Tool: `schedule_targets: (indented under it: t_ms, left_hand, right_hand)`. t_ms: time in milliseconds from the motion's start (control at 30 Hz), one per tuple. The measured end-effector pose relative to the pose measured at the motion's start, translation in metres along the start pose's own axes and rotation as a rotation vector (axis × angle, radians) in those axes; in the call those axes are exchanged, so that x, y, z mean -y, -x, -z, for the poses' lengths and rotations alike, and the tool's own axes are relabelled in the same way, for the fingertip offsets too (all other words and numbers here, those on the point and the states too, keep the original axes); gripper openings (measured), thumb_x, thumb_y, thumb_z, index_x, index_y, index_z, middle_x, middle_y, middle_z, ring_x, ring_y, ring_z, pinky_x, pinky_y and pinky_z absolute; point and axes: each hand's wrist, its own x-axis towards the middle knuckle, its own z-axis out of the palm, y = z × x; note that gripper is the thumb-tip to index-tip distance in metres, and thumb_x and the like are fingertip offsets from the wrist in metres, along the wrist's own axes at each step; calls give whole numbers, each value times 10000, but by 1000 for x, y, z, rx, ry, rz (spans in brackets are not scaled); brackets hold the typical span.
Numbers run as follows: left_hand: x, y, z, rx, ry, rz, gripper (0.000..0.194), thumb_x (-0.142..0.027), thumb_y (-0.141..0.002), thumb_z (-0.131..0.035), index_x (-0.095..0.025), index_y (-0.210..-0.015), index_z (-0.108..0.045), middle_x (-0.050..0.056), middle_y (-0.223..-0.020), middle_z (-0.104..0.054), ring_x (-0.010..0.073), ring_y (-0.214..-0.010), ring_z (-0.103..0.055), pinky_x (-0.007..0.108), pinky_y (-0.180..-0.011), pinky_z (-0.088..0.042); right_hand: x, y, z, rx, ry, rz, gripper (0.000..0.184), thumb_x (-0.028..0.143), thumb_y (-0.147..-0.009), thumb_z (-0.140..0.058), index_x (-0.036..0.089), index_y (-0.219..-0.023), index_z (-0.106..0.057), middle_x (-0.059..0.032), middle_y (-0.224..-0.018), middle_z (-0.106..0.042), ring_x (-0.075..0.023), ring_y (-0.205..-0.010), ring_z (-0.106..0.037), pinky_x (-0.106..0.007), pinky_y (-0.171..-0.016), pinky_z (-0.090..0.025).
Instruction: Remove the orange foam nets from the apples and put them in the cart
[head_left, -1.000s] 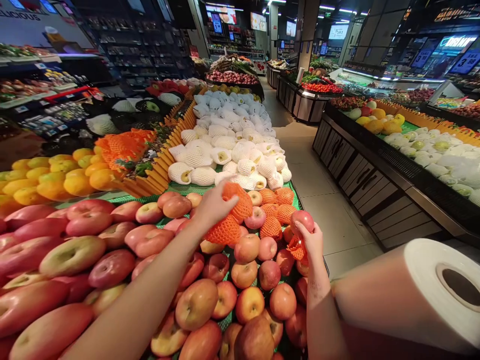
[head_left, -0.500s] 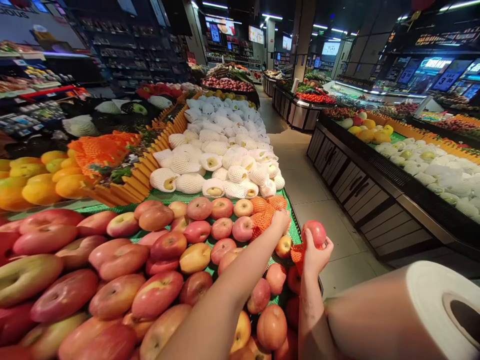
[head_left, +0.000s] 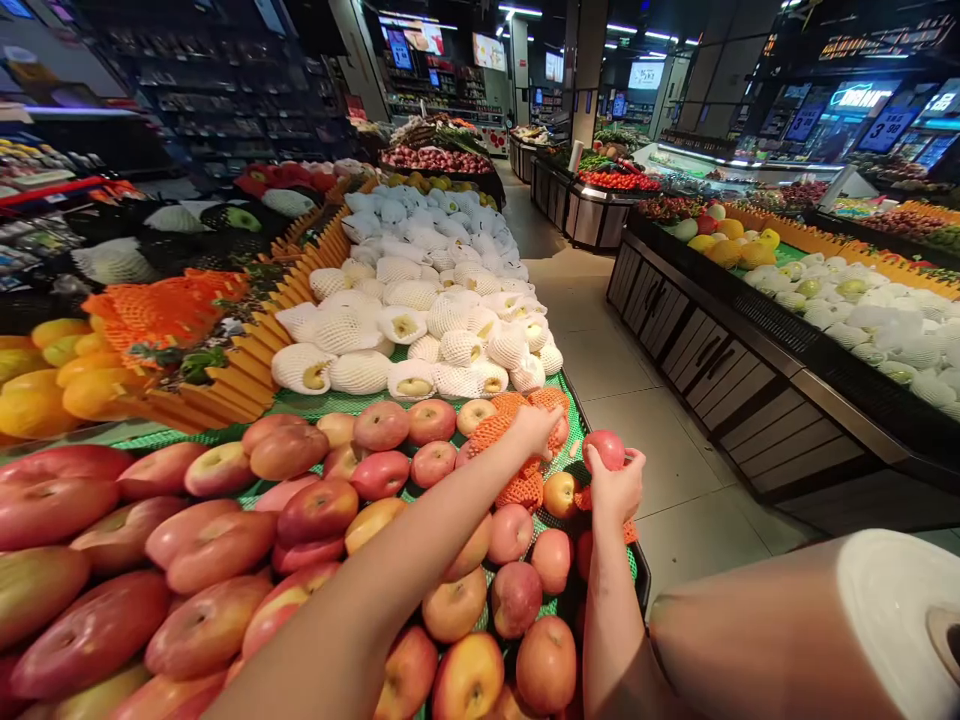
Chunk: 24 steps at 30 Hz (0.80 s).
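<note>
My left hand [head_left: 534, 428] reaches across the apple pile and is closed on a bunch of orange foam nets [head_left: 504, 434] near the display's far right corner. My right hand [head_left: 615, 488] grips a red apple [head_left: 604, 448] just above the stand's right edge, with an orange net [head_left: 628, 532] hanging below the palm. Loose red and yellow apples [head_left: 450, 600] lie under both forearms on green matting [head_left: 352, 405].
White-netted pears [head_left: 420, 330] sit beyond the apples, oranges [head_left: 45, 385] and an orange net heap [head_left: 150, 310] at the left. A roll of plastic bags [head_left: 810, 630] fills the lower right. A tiled aisle [head_left: 645, 400] runs between this stand and a dark counter [head_left: 750, 400].
My left hand carried the orange nets right and further away, to the stand's corner. My right hand with the apple stayed near the right edge, moving slightly left. The view shifted.
</note>
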Motion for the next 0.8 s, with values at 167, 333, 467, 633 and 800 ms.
schedule_targets:
  t_ms: [167, 333, 467, 633, 800]
  left_hand:
    - [37, 31, 24, -117, -35, 103, 870, -536, -695, -711, -193, -1434, -406, 125, -1127, -692, 347, -992, -676, 390, -753, -499]
    - [53, 53, 24, -160, -46, 77, 915, -544, -651, -731, -214, -1448, -429, 118, -1337, -603, 337, -1028, -661, 390, -760, -502]
    - [60, 55, 19, -133, -39, 31, 920, -553, -634, -753, -235, -1439, -442, 102, -1368, -571, 329, -1040, -654, 394, -764, -509]
    - [68, 52, 15, -143, 12, -29, 915, -532, -642, -757, -235, -1447, -441, 68, -1397, -559, 295, -1060, -644, 384, -804, -513]
    - [69, 57, 15, -109, -9, -98, 900, -466, -651, -753, -203, -1454, -445, 71, -1419, -549, 298, -1071, -639, 391, -789, -512]
  right_hand:
    - [14, -23, -39, 299, 164, 115, 536, 518, -665, -789, 234, -1062, -569, -116, -1015, -704, -338, -945, -677, -432, -792, -505]
    - [19, -46, -61, 358, 96, 127, 333, 368, -576, -862, 193, -745, -636, -121, -784, -668, -373, -853, -681, -496, -765, -512]
    - [22, -46, -46, 285, 115, 143, 264, 234, -596, -829, 163, -816, -701, -158, -867, -681, -392, -872, -674, -521, -764, -511]
    - [40, -12, -33, 407, -180, 703, 208, 371, -893, -606, 243, -992, -738, -59, -1083, -695, -219, -988, -653, -367, -951, -483]
    - [48, -4, -48, 644, -302, 875, 569, 401, -763, -736, 167, -1272, -637, -116, -1237, -655, -258, -1136, -610, -404, -1015, -465]
